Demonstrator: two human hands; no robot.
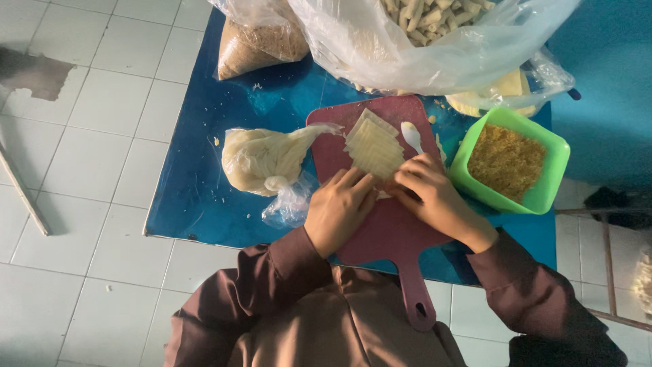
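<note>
Blue tabletop (204, 183) over a pale tiled floor. At centre, a stack of pale wrapper sheets (373, 146) lies fanned on a maroon cutting board (380, 231); the left hand (338, 207) and right hand (435, 197) press together at the stack's near edge, fingers curled on a piece too hidden to identify. Likely risk: a sleeve nudges the green tub of crumbs (509, 163) just beside the right hand. A knotted dough bag (261, 160) crowds the left; open room remains only toward the near-left corner.
</note>
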